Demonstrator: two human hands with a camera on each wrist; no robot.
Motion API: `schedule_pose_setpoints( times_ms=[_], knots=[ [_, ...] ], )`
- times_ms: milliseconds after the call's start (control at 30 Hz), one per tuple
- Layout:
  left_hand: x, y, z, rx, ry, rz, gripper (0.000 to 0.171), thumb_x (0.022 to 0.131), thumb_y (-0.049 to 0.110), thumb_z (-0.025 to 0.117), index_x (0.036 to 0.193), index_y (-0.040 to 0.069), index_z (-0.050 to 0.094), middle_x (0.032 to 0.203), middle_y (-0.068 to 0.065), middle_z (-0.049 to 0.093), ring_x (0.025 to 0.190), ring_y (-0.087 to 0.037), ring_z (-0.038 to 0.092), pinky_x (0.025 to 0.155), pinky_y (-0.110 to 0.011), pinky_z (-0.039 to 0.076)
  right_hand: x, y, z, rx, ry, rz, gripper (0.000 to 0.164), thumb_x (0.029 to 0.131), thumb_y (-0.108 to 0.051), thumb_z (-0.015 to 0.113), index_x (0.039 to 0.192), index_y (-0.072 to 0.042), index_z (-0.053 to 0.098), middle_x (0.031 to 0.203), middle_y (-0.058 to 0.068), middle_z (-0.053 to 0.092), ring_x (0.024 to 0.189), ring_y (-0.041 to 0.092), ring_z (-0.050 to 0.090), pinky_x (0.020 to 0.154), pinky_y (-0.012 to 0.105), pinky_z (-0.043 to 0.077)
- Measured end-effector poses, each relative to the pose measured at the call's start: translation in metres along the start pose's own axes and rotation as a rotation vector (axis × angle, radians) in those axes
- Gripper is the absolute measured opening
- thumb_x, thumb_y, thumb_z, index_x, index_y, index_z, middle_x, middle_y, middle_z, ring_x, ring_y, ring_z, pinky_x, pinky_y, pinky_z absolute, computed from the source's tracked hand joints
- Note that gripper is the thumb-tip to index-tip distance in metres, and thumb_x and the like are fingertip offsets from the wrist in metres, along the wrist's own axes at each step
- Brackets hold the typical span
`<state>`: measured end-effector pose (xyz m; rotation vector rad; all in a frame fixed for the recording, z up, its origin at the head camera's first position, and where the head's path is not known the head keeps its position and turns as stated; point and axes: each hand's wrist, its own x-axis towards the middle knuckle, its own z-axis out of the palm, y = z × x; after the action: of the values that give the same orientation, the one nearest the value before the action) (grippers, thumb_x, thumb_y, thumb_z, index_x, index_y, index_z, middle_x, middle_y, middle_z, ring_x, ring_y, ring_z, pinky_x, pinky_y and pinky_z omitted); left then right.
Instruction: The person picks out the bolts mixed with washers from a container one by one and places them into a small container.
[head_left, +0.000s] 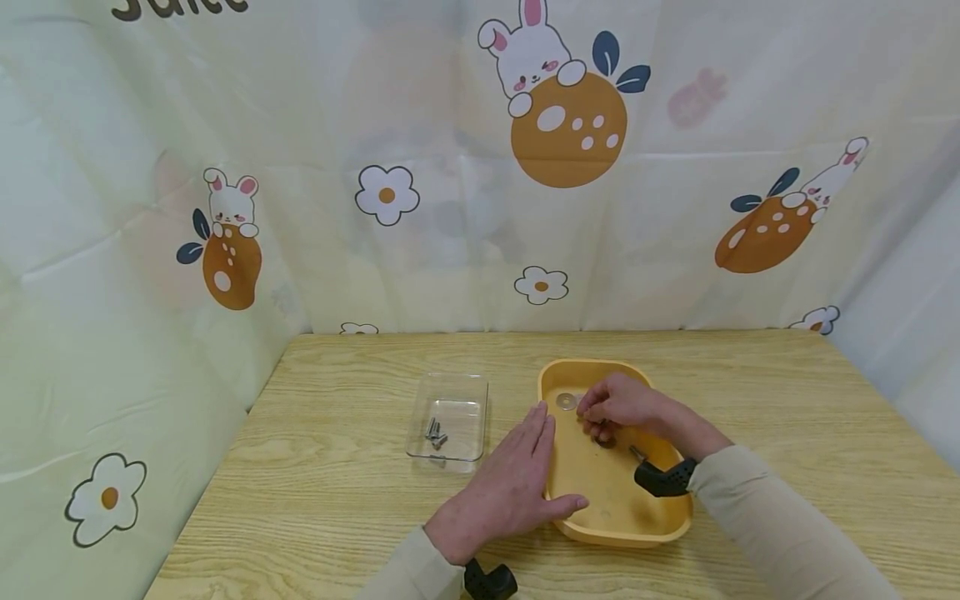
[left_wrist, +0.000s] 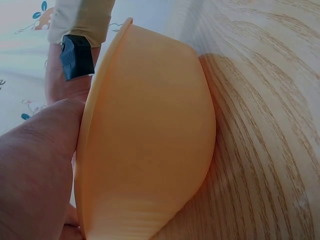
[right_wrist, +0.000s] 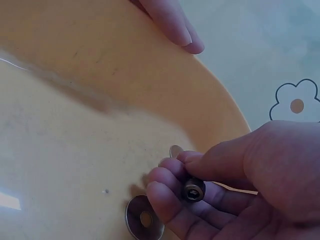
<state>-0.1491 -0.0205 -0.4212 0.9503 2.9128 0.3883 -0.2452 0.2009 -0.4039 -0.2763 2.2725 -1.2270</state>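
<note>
My right hand (head_left: 624, 403) reaches into a yellow tray (head_left: 592, 496), its fingers curled round a dark socket-head screw (right_wrist: 193, 192). At the thumb and fingertips shows the edge of a small washer (right_wrist: 175, 151); whether they pinch it is unclear. A larger metal washer (right_wrist: 144, 218) lies close under the fingers. In the head view, a pale washer (head_left: 566, 402) lies left of that hand on the tray floor. My left hand (head_left: 504, 487) rests along the tray's left rim with straight fingers, the thumb reaching over the edge.
Left of the tray stands a clear plastic box (head_left: 459, 396) with several small screws (head_left: 435, 433) inside. Another screw (head_left: 637, 452) shows in the tray beside the right wrist camera (head_left: 663, 477). Both containers stand on a wood-grain table (head_left: 330, 467), with a printed curtain (head_left: 450, 250) behind it.
</note>
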Motion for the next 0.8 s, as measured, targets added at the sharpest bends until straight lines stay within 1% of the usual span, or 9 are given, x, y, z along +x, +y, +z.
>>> schedule_pose_setpoints(
  times_ms=[200, 500, 800],
  knots=[
    [0.0, 0.0008, 0.0005, 0.013, 0.006, -0.002, 0.1, 0.093, 0.071, 0.044, 0.157, 0.0, 0.018, 0.167, -0.016, 0.01, 0.155, -0.024, 0.014, 0.123, -0.036, 0.025, 0.0003, 0.0011, 0.0001, 0.057, -0.017, 0.0, 0.021, 0.1, -0.001, 0.051, 0.111, 0.014, 0.062, 0.091, 0.016, 0.069, 0.073, 0.018, 0.066, 0.072, 0.033, 0.061],
    [-0.0011, 0.0008, 0.0018, 0.016, 0.016, 0.0, 0.099, 0.094, 0.071, 0.043, 0.157, 0.0, 0.018, 0.167, -0.016, 0.01, 0.155, -0.025, 0.014, 0.123, -0.036, 0.026, 0.0014, 0.0002, -0.0021, 0.159, -0.071, -0.041, 0.028, 0.102, -0.001, 0.046, 0.118, 0.019, 0.057, 0.097, 0.018, 0.07, 0.079, 0.018, 0.07, 0.078, 0.035, 0.061],
    [-0.0024, 0.0003, 0.001, -0.001, 0.016, -0.005, 0.097, 0.096, 0.069, 0.039, 0.157, -0.001, 0.016, 0.167, -0.016, 0.008, 0.155, -0.025, 0.014, 0.123, -0.037, 0.025, 0.0002, -0.0051, -0.0028, 0.222, -0.07, -0.032, 0.032, 0.103, -0.002, 0.044, 0.123, 0.02, 0.053, 0.102, 0.021, 0.07, 0.087, 0.024, 0.073, 0.083, 0.038, 0.06]
  ],
)
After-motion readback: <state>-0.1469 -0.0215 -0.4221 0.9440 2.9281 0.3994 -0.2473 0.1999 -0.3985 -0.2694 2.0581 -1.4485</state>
